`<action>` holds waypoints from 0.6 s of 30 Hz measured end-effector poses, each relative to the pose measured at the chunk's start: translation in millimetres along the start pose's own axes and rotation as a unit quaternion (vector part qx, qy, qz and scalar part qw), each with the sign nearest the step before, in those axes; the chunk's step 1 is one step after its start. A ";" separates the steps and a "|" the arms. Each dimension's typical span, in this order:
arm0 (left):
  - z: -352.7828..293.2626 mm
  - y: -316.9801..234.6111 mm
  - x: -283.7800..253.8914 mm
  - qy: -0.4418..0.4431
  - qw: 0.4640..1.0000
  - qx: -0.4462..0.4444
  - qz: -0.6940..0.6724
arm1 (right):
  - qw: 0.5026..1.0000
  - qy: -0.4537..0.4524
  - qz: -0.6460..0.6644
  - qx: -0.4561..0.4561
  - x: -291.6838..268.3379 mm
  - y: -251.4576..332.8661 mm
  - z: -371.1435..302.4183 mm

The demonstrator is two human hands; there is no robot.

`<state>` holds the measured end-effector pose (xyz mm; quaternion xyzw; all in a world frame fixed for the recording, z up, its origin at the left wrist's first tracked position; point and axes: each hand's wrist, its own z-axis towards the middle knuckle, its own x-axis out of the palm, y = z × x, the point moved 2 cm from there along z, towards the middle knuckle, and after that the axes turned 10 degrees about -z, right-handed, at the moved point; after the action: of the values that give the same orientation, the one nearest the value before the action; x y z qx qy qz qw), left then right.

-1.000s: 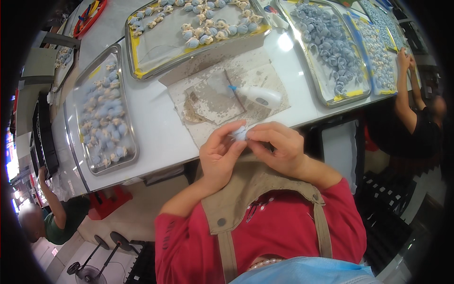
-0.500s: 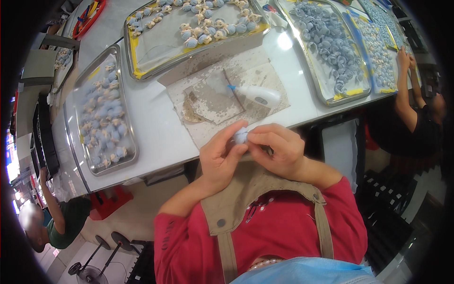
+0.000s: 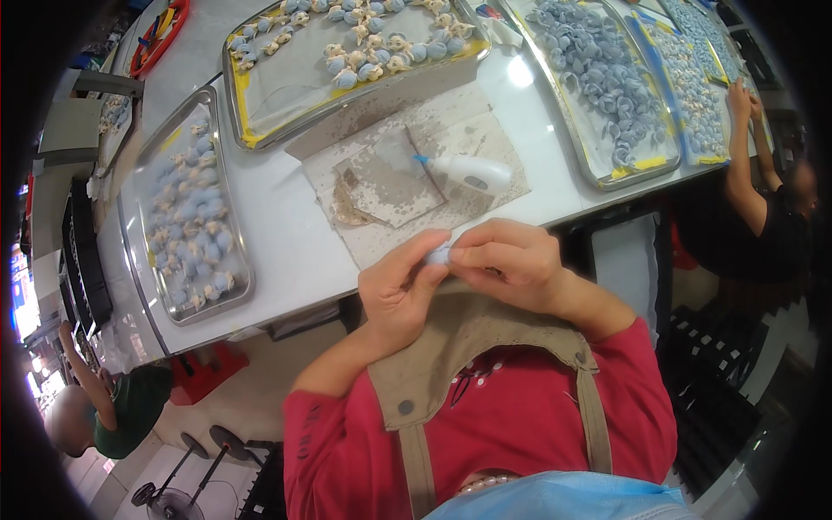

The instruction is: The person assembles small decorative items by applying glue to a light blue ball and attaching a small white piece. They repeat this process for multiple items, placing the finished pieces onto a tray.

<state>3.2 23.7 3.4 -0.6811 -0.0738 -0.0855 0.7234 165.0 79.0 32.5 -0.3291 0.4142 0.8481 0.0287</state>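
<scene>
A small light-blue rounded piece (image 3: 439, 254) is pinched between my two hands, just off the table's near edge. My left hand (image 3: 400, 282) grips it from the left with thumb and fingers closed. My right hand (image 3: 511, 260) presses on it from the right, thumb and forefinger together. Much of the piece is hidden behind the fingers. Beyond my hands, a stained cardboard sheet (image 3: 364, 238) lies on the white table. On it rests a white glue bottle (image 3: 478, 176) with a blue tip pointing left.
Metal trays hold blue-and-cream figures at the far middle (image 3: 321, 113) and left (image 3: 249, 290). The right tray (image 3: 589, 173) carries loose blue shell-shaped pieces. Co-workers sit at right (image 3: 750, 195) and lower left (image 3: 130, 407). A red basket (image 3: 176, 30) stands far left.
The light-blue piece has turned slightly between my fingers and is more covered now. My hands have shifted only a little. The lower-left co-worker's arm has moved.
</scene>
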 end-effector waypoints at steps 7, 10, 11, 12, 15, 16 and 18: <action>1.0 -2.4 -2.0 0.020 1.000 0.001 0.021 | 0.999 -0.010 0.008 -0.052 0.3 -7.3 -1.3; 2.4 -2.7 -0.4 0.011 1.000 -0.005 -0.015 | 0.996 -0.003 0.008 -0.093 -1.3 -10.6 3.9; 3.3 -3.8 -0.1 0.009 1.000 -0.002 -0.023 | 0.997 -0.018 0.004 -0.080 -0.8 -10.2 3.6; 4.9 -4.5 -0.4 0.018 1.000 0.012 -0.009 | 0.997 -0.033 0.000 -0.067 1.3 -8.7 2.5; 7.0 -6.9 -0.6 0.014 0.999 0.005 -0.037 | 0.998 -0.057 0.010 -0.023 5.1 -3.1 0.7; 4.6 -9.6 1.7 -0.008 0.995 -0.031 -0.091 | 0.998 -0.061 0.017 -0.008 5.9 -1.5 -0.1; 3.4 -9.5 2.6 -0.022 0.991 -0.044 -0.127 | 0.998 -0.054 0.021 0.019 5.2 2.9 -0.2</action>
<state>3.6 26.4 13.4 -0.6993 -0.1713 -0.1646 0.6742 160.1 75.8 31.3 -0.2733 0.4346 0.8573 0.0396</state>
